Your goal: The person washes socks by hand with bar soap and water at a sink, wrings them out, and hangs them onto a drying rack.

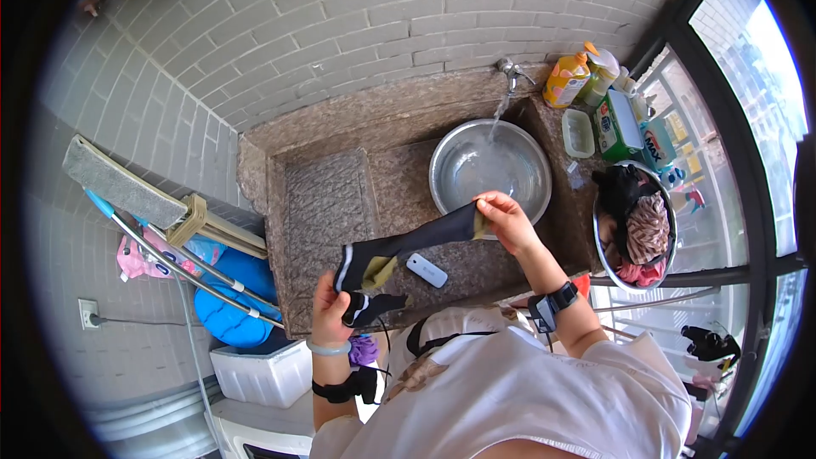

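Observation:
A long dark sock [416, 236] with an olive heel and toe and a white stripe at its cuff is stretched between my hands over the stone sink. My right hand [508, 223] pinches the toe end, near the rim of a metal basin [439, 191]. At the cuff end, my left hand [327, 310] is closed on the sock; a second dark piece with a white stripe [378, 308] hangs beside it. Below the sock, a pale oblong bar [427, 270] with small markings lies on the stone. Water runs from the tap [512, 72] into the basin.
A ribbed stone washboard [327, 204] forms the sink's left side. On the right ledge stand an orange bottle [566, 78], a clear plastic box [578, 133], a green carton [614, 127] and a bowl of clothes [597, 246]. Mops [127, 183] and a blue tub [234, 310] are at left.

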Available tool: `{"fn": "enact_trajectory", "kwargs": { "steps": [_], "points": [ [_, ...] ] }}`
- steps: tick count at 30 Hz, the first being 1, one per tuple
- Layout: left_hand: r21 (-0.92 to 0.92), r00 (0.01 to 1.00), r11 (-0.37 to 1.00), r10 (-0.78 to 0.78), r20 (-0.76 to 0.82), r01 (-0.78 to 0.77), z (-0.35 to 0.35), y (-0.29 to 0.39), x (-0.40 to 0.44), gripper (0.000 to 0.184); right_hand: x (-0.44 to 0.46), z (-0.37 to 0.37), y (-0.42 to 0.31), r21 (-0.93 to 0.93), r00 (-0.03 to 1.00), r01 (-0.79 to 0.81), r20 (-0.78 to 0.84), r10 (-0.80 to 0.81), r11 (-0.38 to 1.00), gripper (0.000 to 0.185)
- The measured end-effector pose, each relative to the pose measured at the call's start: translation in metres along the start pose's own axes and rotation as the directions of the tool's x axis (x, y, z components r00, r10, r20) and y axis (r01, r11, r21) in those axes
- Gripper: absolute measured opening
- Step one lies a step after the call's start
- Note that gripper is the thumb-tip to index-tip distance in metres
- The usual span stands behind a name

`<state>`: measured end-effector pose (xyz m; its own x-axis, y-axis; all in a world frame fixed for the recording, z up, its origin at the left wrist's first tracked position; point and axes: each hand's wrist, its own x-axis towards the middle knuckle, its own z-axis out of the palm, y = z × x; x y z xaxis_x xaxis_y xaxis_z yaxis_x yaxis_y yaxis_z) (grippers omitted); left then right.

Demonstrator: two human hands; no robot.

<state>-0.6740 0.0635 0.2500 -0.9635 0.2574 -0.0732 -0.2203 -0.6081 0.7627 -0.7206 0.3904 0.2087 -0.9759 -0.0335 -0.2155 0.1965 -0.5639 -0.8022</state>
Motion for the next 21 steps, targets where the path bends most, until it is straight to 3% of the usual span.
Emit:
{"fn": "enact_trajectory", "kwargs": {
  "steps": [1,2,4,8,9,10,12,15,17,18,19,20,21],
  "points": [
    [0.008,0.998,0.999,0.034,-0.05,-0.033,0.001,0.002,-0.003,0.039,0.001,-0.009,0.008,-0.153,1.0,0.02,-0.011,-0.021,0.988,0.011],
    [0.009,0.983,0.996,0.086,-0.164,-0.086,0.001,0.001,-0.004,0.043,0.0,-0.008,0.01,-0.177,0.998,0.055,-0.008,-0.058,0.983,0.01],
    [-0.051,0.985,0.991,0.121,-0.121,-0.128,-0.015,0.005,-0.008,0.044,0.002,-0.015,0.02,0.024,1.0,0.015,-0.018,-0.015,1.0,0.008],
    [-0.069,0.995,0.996,0.045,-0.086,-0.051,-0.015,0.001,-0.007,0.046,0.011,-0.012,0.025,0.204,0.999,0.0,-0.032,0.006,0.979,0.007],
    [0.002,0.986,0.999,0.047,-0.16,-0.048,-0.005,-0.001,-0.008,0.045,0.01,-0.007,0.026,0.207,1.0,0.001,-0.03,0.005,0.978,0.007],
    [0.012,0.998,0.999,0.035,-0.046,-0.035,-0.005,-0.001,-0.006,0.045,0.008,-0.001,0.028,0.196,0.999,0.0,-0.046,0.009,0.981,0.008],
    [0.0,0.986,0.997,0.076,-0.149,-0.077,0.007,-0.001,-0.006,0.046,0.003,0.011,0.021,0.184,0.998,0.002,-0.061,0.01,0.983,0.009],
    [-0.13,0.975,0.973,0.172,-0.14,-0.19,0.005,0.001,-0.005,0.045,0.004,0.015,0.015,0.231,0.996,0.02,-0.084,-0.001,0.973,0.009],
    [-0.243,0.973,0.955,0.122,-0.195,-0.168,0.005,0.0,-0.004,0.024,0.008,0.018,0.012,0.211,0.996,0.038,-0.084,-0.021,0.977,0.009],
    [-0.296,0.971,0.942,0.094,-0.221,-0.158,0.005,0.0,-0.004,0.02,0.009,0.02,0.01,0.193,0.996,0.056,-0.085,-0.04,0.98,0.009],
    [-0.248,0.93,0.949,0.098,-0.354,-0.194,0.01,0.0,-0.004,0.021,0.009,0.024,0.009,0.197,0.996,0.053,-0.084,-0.037,0.979,0.009],
    [-0.243,0.929,0.95,0.101,-0.357,-0.197,0.006,0.001,-0.004,0.021,0.009,0.028,0.005,0.179,0.996,0.064,-0.071,-0.053,0.982,0.009],
    [-0.266,0.961,0.949,0.098,-0.258,-0.168,-0.003,0.001,-0.003,0.022,0.009,0.032,0.003,0.16,0.996,0.077,-0.057,-0.068,0.984,0.009]
  ]
}}
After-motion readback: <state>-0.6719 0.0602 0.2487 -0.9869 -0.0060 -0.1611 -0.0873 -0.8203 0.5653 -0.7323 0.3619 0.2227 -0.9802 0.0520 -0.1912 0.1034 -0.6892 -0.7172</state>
